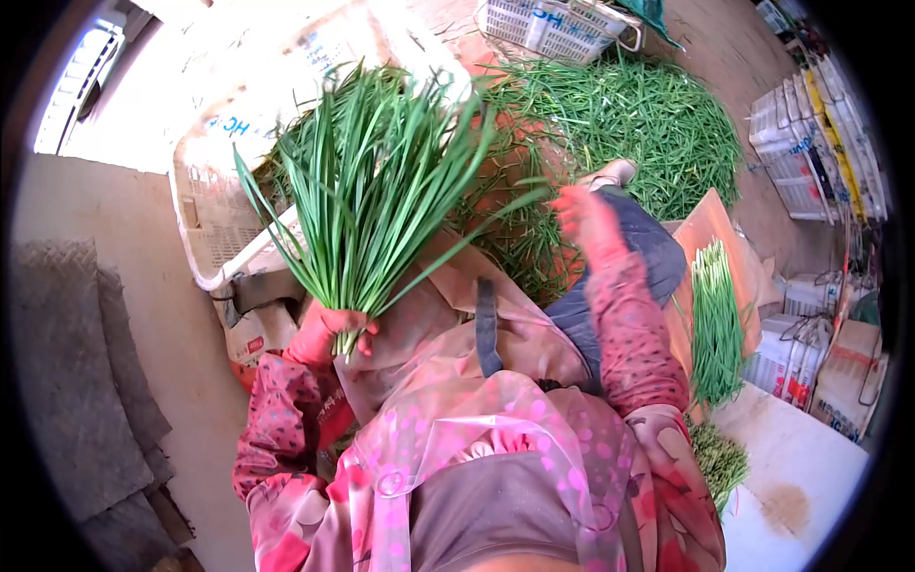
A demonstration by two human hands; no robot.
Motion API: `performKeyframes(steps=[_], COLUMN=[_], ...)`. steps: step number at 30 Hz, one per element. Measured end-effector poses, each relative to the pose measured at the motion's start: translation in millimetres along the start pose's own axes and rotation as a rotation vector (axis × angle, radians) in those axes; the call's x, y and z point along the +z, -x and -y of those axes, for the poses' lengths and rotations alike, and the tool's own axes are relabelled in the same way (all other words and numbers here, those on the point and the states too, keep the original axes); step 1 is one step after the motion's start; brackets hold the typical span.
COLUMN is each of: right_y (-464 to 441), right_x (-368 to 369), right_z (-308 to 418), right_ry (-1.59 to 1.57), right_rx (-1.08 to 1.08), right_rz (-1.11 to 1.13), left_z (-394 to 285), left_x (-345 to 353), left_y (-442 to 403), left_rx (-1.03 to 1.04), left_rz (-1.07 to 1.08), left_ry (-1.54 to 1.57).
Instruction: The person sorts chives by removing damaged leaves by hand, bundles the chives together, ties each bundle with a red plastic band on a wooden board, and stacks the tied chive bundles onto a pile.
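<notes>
My left hand (334, 329), in a reddish glove, is closed around the pale lower ends of a bunch of garlic chives (372, 200). The long green leaves fan upward and away from me, and one leaf sticks out to the right. Out to the right, my right hand (589, 225) is raised above my leg, somewhat blurred. Its fingers look apart with nothing visible in them, close to the tip of that stray leaf. Beyond the bunch stands a white plastic crate (205, 205) with more greens inside, partly hidden by the leaves.
A wide heap of loose chives (648, 119) covers the floor ahead. A neat bundle (717, 324) lies on an orange-brown board (679, 286) at right, with another bundle (717, 458) nearer me. A white crate (553, 30) stands at the back; stacked crates (791, 143) line the right.
</notes>
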State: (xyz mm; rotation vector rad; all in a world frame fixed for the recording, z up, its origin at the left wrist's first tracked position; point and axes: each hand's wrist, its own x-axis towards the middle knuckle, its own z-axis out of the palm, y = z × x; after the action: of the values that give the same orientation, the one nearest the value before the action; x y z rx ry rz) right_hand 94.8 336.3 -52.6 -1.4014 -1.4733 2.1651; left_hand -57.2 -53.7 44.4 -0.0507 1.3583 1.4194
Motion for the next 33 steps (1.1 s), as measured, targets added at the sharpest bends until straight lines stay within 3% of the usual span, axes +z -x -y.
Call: performKeyframes(steps=[2, 4, 5, 6, 7, 8, 10, 11, 13, 17, 19, 22, 24, 27, 28, 29, 31, 33], right_y=[24.0, 22.2, 18.6, 10.8, 0.6, -11.3, -25.6, -32.3, -51.7, -46.4, -36.8, -12.9, 8.7, 64.5, 80.8, 86.4, 93.3, 72.8], right_x=[45.6, 80.1, 80.0, 80.2, 80.8, 81.2, 62.7, 28.4, -21.6, -100.7, -103.2, -88.9, -50.6, 41.3, 76.9, 114.1, 155.8, 150.5], right_z=[-17.7, -41.1, -44.9, -44.4, -42.4, -40.6, -5.4, 26.8, 29.1, 19.2, 14.9, 23.8, 45.1, 83.4, 85.1, 71.2, 37.1, -4.5], right_ry=[-0.087, -0.372, -0.385, -0.559, -0.730, -0.897, -0.963, -0.860, -1.061, -0.938, -0.919, -0.671, -0.302, 0.055, 0.124, 0.325, 0.707, 0.994], right_rx=[0.320, 0.290, 0.284, 0.109, -0.068, -0.245, -0.290, -0.151, -0.089, -0.161, -0.148, -0.129, -0.221, -0.454, -0.538, -0.935, -1.146, -0.766], right_rz=[0.353, 0.686, 0.676, 0.700, 0.718, 0.729, 0.668, 0.607, 0.509, 0.310, 0.262, 0.178, 0.125, 0.244, 0.313, 0.300, 0.368, 0.477], left_z=[-25.2, -17.2, -20.9, -27.9, -35.4, -34.2, -26.0, -20.6, -6.7, 13.6, 17.6, 20.0, 20.6, 14.1, 3.6, -12.9, -45.0, -81.9], left_x=[21.3, 8.9, 11.1, 17.8, 23.8, 11.1, -13.5, -23.0, -38.0, -55.8, -57.5, -54.1, -53.2, -52.2, -46.1, -34.6, -19.3, -15.0], left_y=[-14.7, -37.9, -38.2, -36.8, -29.5, -24.9, -15.0, -8.8, 5.2, 22.6, 25.0, 25.6, 26.7, 24.7, 23.1, 23.6, 22.5, 28.5], left_rx=[0.086, 0.285, 0.450, 0.622, 0.699, 0.597, 0.475, 0.463, 0.428, 0.402, 0.383, 0.367, 0.383, 0.321, 0.322, 0.367, 0.492, 0.446], left_rz=[-0.058, -0.138, -0.244, -0.353, -0.375, -0.438, -0.519, -0.512, -0.528, -0.595, -0.615, -0.642, -0.632, -0.605, -0.605, -0.577, -0.518, -0.583], left_ry=[-0.277, -0.728, -1.083, -1.435, -1.548, -1.727, -1.921, -1.924, -1.976, -1.956, -1.967, -1.980, -1.953, -1.954, -1.956, -2.062, -2.250, -2.371])
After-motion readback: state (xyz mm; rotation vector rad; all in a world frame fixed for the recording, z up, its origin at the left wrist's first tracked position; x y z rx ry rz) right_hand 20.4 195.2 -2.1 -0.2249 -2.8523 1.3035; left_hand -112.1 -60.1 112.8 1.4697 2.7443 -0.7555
